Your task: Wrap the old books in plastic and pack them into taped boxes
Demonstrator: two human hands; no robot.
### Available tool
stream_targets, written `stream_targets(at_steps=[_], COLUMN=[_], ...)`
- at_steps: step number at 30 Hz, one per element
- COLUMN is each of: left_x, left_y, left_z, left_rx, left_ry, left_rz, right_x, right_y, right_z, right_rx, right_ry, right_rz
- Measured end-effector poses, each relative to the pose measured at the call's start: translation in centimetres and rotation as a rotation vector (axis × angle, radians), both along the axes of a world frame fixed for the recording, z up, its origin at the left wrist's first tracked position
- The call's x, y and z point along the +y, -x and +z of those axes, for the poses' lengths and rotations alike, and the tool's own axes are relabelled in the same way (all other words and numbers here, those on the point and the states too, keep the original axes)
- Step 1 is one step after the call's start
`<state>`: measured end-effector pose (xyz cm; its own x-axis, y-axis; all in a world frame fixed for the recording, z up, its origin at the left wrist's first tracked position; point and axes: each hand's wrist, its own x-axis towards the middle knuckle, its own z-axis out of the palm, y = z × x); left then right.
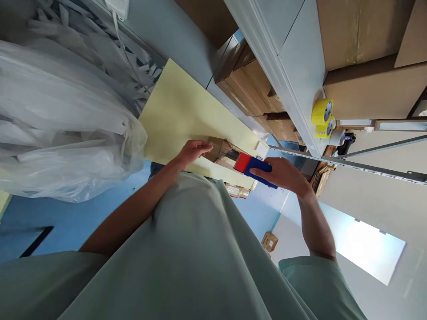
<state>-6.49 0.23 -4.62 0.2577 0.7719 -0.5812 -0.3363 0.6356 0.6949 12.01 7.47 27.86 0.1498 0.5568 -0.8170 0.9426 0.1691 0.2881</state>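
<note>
My right hand [280, 173] is wrapped round a blue and red tape dispenser [255, 169], its red end at the right end of a small cardboard box [216, 149]. The box lies on a pale yellow tabletop [176, 111], with shiny clear tape visible on part of it. At the box's left end is my left hand [193, 151], fingers loosely stretched out toward it and nothing visible in them. Whether those fingertips touch the cardboard is hard to see.
A large clear plastic bag [66, 120] of white material bulges at the left. Tape rolls [323, 111] stand on a white shelf [296, 66] at the upper right, beside large cartons [370, 89]. More cardboard boxes [250, 84] sit behind the table. A small carton [269, 241] rests on the blue floor.
</note>
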Motion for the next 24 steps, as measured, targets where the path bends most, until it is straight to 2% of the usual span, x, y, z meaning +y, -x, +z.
stream_targets(at_steps=[5,11,20,24], left_x=[0.2,-0.1,-0.7,-1.1], left_y=[-3.0,-5.1,-6.4,-6.0], left_z=[-1.8,-3.4,-3.8,-4.3], left_rx=[0.073,0.218,0.492,0.611], left_ry=[0.03,-0.108,-0.256,-0.137], left_rz=[0.011,-0.017,-0.09,-0.149], right_x=[0.1,0.5,0.3,0.3], right_y=[2.9,3.1,3.2,2.9], right_z=[-1.3,-2.5,-3.6,-3.3], right_rx=[-0.058,-0.041,-0.032,-0.024], right_ry=[-0.021,-0.018,-0.028,-0.036], right_rz=[0.102,0.129,0.139,0.144])
